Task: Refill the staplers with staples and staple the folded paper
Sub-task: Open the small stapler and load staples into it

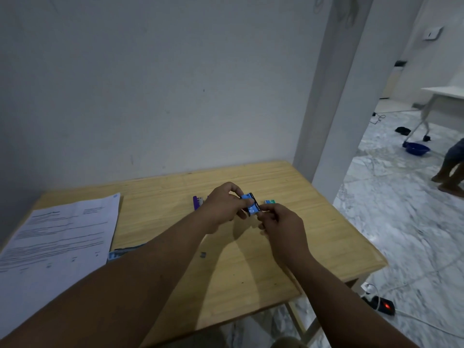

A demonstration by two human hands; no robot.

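we see the left hand (224, 206) gripping a small blue staple box (250, 205) above the wooden worktop (251, 272), fingers curled round it, while the right hand (281, 223) pinches the box's near end (whether it is open we cannot tell); a purple stapler (197, 202) lies just behind the left hand, a teal box (270, 201) beside, printed papers (57, 237) at far left

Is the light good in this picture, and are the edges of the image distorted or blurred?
Head view: dim, bluish indoor light; the hands cast soft shadows on the wooden table; wide-angle bending curves the wall corner; the print on the blue staple box and papers is too soft to read.
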